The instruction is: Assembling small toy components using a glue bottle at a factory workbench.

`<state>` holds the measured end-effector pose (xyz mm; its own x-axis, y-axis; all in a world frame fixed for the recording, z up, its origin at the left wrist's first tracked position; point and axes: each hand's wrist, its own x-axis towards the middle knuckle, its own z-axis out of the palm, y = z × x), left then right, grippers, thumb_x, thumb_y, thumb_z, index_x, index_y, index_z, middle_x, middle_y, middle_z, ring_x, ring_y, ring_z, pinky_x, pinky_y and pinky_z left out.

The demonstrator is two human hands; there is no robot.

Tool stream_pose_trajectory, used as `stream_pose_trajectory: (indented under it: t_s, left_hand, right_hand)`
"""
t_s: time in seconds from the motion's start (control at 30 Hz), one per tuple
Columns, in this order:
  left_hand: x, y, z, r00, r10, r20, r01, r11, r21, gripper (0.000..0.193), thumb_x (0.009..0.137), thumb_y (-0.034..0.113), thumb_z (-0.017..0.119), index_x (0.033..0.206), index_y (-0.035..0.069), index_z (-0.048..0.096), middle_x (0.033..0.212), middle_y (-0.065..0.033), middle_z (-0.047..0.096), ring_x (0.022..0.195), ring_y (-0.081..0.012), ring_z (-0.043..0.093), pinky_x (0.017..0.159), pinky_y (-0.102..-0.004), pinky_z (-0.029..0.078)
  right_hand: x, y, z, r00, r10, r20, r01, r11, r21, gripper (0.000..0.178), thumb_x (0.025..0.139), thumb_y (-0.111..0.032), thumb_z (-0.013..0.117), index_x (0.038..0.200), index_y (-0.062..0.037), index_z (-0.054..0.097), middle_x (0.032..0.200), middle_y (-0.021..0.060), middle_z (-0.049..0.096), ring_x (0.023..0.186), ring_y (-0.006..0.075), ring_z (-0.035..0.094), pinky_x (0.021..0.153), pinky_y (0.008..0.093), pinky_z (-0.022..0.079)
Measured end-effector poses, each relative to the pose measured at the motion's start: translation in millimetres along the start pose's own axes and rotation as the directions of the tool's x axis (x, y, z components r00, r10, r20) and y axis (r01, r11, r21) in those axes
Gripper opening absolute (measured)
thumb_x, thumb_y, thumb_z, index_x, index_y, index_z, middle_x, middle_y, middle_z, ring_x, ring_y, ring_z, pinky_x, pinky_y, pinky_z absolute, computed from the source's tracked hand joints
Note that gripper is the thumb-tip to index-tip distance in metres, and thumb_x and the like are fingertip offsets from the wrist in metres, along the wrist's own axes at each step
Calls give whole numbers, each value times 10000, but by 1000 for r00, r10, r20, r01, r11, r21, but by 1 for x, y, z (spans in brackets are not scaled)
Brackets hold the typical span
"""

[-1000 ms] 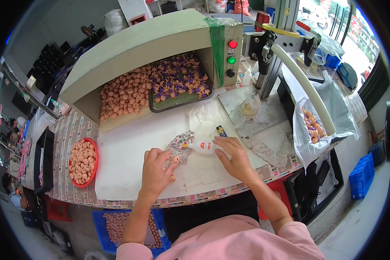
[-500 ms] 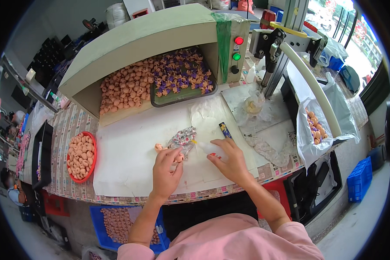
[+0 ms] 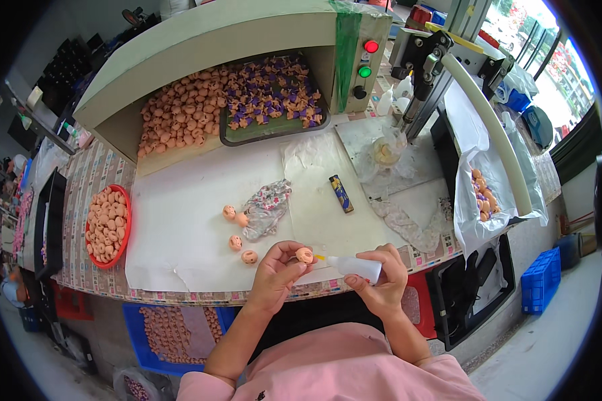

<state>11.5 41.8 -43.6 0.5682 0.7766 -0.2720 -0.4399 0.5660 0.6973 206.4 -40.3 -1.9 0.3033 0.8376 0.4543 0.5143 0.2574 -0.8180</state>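
My left hand (image 3: 274, 277) pinches a small peach doll head (image 3: 304, 254) near the table's front edge, its hollow side partly showing. In my right hand (image 3: 388, 281) is a white squeeze bottle (image 3: 356, 267), lying almost level. The bottle's yellow nozzle (image 3: 320, 257) points left and meets or nearly meets the head; I cannot tell which. Several more doll heads lie on the white paper left of my hands, one loose head (image 3: 249, 256) closest. Beyond them is a crumpled floral cloth (image 3: 267, 208), touching one of the heads.
A dark blue patterned lighter (image 3: 341, 194) lies on the paper. Heads fill a red bowl (image 3: 128, 227) at left. Under the beige machine (image 3: 207, 40) are piled heads and a black tray (image 3: 274, 137) of purple-and-peach figures. A metal press (image 3: 421, 93) and lined bin (image 3: 471, 224) stand right.
Both hands have drawn toward me, near the table edge. The left now holds a doll head up; the right has closed around the bottle, its nozzle brought to the head. The view has shifted slightly.
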Motion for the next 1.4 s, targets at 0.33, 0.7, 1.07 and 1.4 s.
stream_pose_trajectory:
  t_s: [0.33,0.7,1.07,1.4]
  left_hand:
    - [2,-3,0,1000,5,-1,-5,1000,18,305,869,-49,583,1161,10,518,1180,-115,584,1065,-183,596,961,-331,506]
    - [1,-2,2,1000,-8,-5,8,999,33,305,864,-41,599,1156,0,521,1151,-118,592,1060,-197,607,967,-336,501]
    - [1,-9,3,999,33,-24,-32,999,27,311,840,-63,613,1130,5,523,1116,-102,594,1041,-177,593,971,-321,486]
    - [3,-12,-2,1000,24,-8,-24,997,72,348,814,-97,614,1126,26,523,1200,-150,574,1102,-246,591,979,-378,494]
  right_hand:
    - [2,-4,2,1000,-8,23,9,999,-48,336,654,-162,852,914,-44,675,781,86,647,648,203,570,586,309,463]
    - [-2,0,2,1000,8,1,-8,998,-57,340,646,-134,852,920,-40,675,788,83,642,650,199,571,578,302,464]
    - [-8,-1,-7,1000,-29,8,29,996,-80,323,651,-128,850,903,-40,668,782,76,645,638,187,558,562,296,455]
    - [-7,-1,-2,998,-60,26,61,997,-48,343,641,-111,855,920,-41,669,803,72,657,647,181,562,570,290,459]
